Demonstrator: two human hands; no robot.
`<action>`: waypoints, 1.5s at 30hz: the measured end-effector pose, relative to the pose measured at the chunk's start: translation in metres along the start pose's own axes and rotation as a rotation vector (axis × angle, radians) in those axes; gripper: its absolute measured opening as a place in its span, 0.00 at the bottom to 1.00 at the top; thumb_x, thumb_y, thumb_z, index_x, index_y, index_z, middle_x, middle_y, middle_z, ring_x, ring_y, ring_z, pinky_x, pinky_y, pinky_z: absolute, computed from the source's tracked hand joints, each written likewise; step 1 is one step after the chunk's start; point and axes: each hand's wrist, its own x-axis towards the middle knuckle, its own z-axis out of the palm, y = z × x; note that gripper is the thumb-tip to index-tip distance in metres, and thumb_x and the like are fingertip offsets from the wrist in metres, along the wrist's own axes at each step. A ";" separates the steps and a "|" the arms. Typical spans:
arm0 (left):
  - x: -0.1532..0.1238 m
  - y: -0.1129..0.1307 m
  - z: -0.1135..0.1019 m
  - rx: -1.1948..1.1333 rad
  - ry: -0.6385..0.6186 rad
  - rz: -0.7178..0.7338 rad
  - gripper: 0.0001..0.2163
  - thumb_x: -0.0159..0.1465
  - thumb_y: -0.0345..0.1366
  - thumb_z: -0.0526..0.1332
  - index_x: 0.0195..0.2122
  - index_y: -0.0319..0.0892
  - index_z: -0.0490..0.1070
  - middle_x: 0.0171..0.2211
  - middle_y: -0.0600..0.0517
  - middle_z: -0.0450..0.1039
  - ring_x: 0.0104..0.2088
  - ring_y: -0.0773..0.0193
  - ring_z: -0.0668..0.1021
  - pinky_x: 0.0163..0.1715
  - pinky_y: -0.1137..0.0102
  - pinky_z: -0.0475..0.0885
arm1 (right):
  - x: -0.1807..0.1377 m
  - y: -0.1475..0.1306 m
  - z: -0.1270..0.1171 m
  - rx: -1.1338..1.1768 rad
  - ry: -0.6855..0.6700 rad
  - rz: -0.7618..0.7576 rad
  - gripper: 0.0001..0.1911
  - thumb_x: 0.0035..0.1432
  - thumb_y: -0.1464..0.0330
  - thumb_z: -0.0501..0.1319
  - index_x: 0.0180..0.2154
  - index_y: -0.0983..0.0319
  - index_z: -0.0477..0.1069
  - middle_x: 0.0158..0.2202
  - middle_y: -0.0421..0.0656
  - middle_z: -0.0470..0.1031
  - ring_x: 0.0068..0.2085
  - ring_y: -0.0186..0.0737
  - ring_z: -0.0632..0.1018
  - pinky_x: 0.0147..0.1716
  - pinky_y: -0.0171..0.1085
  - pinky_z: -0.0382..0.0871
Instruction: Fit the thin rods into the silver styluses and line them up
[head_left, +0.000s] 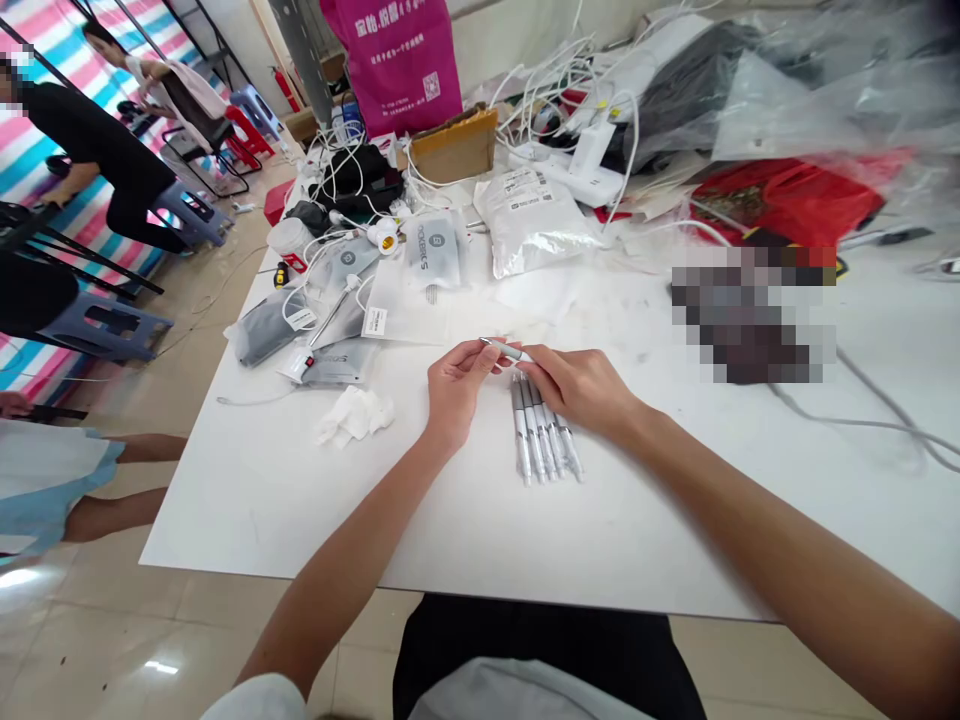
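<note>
One silver-grey pen [509, 350] is held level between my two hands, above the white table. My left hand [459, 385] pinches its tip end, with the fingers closed around it. At the other end, my right hand [581, 388] grips the pen between thumb and fingers. Just below the hands lies a row of several white and grey pens [541, 440], side by side on the tabletop. The upper ends of some are hidden behind my right hand.
Left of my hands are a crumpled tissue [355, 415] and grey packaged pouches [341, 362]. A white parcel [534, 220], tangled white cables [555, 90] and a purple bag [401, 65] crowd the back. A red bag [795, 200] lies right. Other people sit at far left.
</note>
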 end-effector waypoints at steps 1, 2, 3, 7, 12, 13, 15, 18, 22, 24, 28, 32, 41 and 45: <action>0.000 0.000 0.000 0.006 0.018 -0.005 0.13 0.63 0.47 0.73 0.41 0.44 0.83 0.41 0.48 0.85 0.37 0.63 0.81 0.45 0.64 0.74 | 0.000 -0.001 -0.001 0.008 -0.003 0.001 0.23 0.80 0.58 0.43 0.52 0.61 0.73 0.28 0.41 0.78 0.23 0.36 0.69 0.24 0.37 0.51; 0.000 0.000 0.000 0.010 0.033 -0.010 0.13 0.63 0.47 0.74 0.39 0.43 0.83 0.40 0.48 0.85 0.36 0.63 0.81 0.45 0.64 0.74 | 0.000 -0.001 -0.002 0.016 -0.004 0.001 0.23 0.79 0.58 0.44 0.52 0.61 0.73 0.26 0.40 0.77 0.23 0.36 0.68 0.24 0.37 0.51; -0.001 0.000 0.001 0.012 0.038 -0.013 0.13 0.62 0.48 0.74 0.39 0.43 0.83 0.40 0.48 0.85 0.37 0.63 0.81 0.45 0.64 0.74 | 0.000 -0.001 -0.002 0.021 0.000 0.000 0.23 0.79 0.58 0.44 0.51 0.61 0.73 0.25 0.40 0.76 0.22 0.35 0.67 0.24 0.37 0.50; -0.004 0.005 0.005 -0.013 -0.045 0.003 0.17 0.63 0.49 0.73 0.49 0.47 0.82 0.50 0.46 0.84 0.49 0.56 0.83 0.47 0.63 0.75 | 0.000 0.001 -0.003 0.026 0.013 -0.016 0.22 0.79 0.59 0.44 0.45 0.61 0.74 0.23 0.40 0.73 0.21 0.35 0.65 0.24 0.38 0.50; -0.003 0.009 0.004 0.010 -0.058 0.008 0.12 0.63 0.46 0.74 0.42 0.45 0.83 0.45 0.46 0.86 0.47 0.56 0.84 0.46 0.64 0.76 | -0.002 0.002 -0.001 0.027 0.018 -0.036 0.21 0.79 0.59 0.45 0.43 0.60 0.74 0.22 0.39 0.71 0.21 0.35 0.64 0.24 0.38 0.50; -0.002 0.008 0.003 0.020 -0.038 0.012 0.11 0.63 0.45 0.74 0.40 0.44 0.83 0.42 0.47 0.86 0.45 0.57 0.84 0.46 0.64 0.76 | -0.002 0.002 -0.001 0.027 0.016 -0.039 0.21 0.79 0.59 0.45 0.42 0.60 0.74 0.21 0.39 0.71 0.21 0.35 0.64 0.24 0.37 0.50; -0.001 0.006 0.001 0.028 0.006 0.010 0.10 0.61 0.43 0.76 0.37 0.44 0.82 0.39 0.47 0.86 0.41 0.59 0.84 0.45 0.64 0.76 | -0.002 0.001 -0.001 0.026 0.018 -0.052 0.21 0.79 0.59 0.46 0.42 0.60 0.74 0.21 0.39 0.71 0.21 0.34 0.64 0.23 0.37 0.50; 0.000 0.004 0.000 0.041 0.054 -0.008 0.11 0.60 0.44 0.76 0.35 0.43 0.81 0.36 0.49 0.85 0.36 0.62 0.83 0.44 0.63 0.76 | -0.001 -0.001 -0.001 0.026 0.029 -0.072 0.21 0.79 0.60 0.47 0.42 0.61 0.74 0.22 0.38 0.73 0.21 0.34 0.65 0.23 0.37 0.50; -0.002 0.006 0.001 0.019 0.032 -0.023 0.14 0.57 0.44 0.78 0.36 0.43 0.79 0.35 0.51 0.83 0.37 0.63 0.82 0.46 0.65 0.76 | -0.001 -0.001 0.000 0.028 0.025 -0.069 0.22 0.79 0.59 0.46 0.39 0.60 0.73 0.21 0.38 0.71 0.21 0.34 0.65 0.24 0.37 0.51; -0.003 0.008 0.002 -0.018 -0.034 -0.013 0.16 0.57 0.43 0.78 0.43 0.45 0.80 0.43 0.49 0.84 0.44 0.60 0.83 0.48 0.64 0.76 | -0.002 0.000 0.000 0.041 0.021 -0.055 0.22 0.79 0.59 0.46 0.40 0.61 0.73 0.21 0.39 0.71 0.20 0.35 0.65 0.24 0.38 0.51; -0.004 0.010 0.002 -0.014 -0.106 0.010 0.14 0.61 0.42 0.76 0.46 0.45 0.82 0.45 0.47 0.85 0.44 0.60 0.83 0.49 0.64 0.77 | -0.002 0.001 -0.001 0.067 0.024 -0.056 0.21 0.79 0.61 0.45 0.44 0.62 0.74 0.20 0.38 0.71 0.20 0.35 0.66 0.24 0.38 0.51; -0.004 0.010 0.002 0.033 -0.033 0.021 0.11 0.59 0.41 0.77 0.40 0.43 0.83 0.40 0.48 0.86 0.37 0.63 0.83 0.46 0.65 0.78 | -0.002 -0.001 0.000 0.037 0.051 -0.086 0.22 0.79 0.60 0.46 0.41 0.62 0.74 0.18 0.37 0.68 0.19 0.34 0.62 0.23 0.37 0.50; -0.006 0.008 0.005 0.018 0.048 0.019 0.10 0.59 0.40 0.78 0.37 0.43 0.82 0.36 0.49 0.85 0.36 0.63 0.84 0.47 0.64 0.78 | -0.001 -0.003 0.001 -0.032 0.108 -0.102 0.20 0.78 0.60 0.49 0.38 0.61 0.74 0.19 0.37 0.68 0.19 0.33 0.62 0.23 0.37 0.49; -0.004 0.008 0.004 0.001 0.016 0.010 0.11 0.59 0.41 0.78 0.38 0.43 0.82 0.38 0.49 0.85 0.38 0.62 0.84 0.48 0.63 0.78 | -0.001 -0.002 -0.001 -0.003 0.099 -0.092 0.20 0.78 0.60 0.49 0.37 0.61 0.72 0.19 0.37 0.68 0.20 0.34 0.61 0.23 0.37 0.49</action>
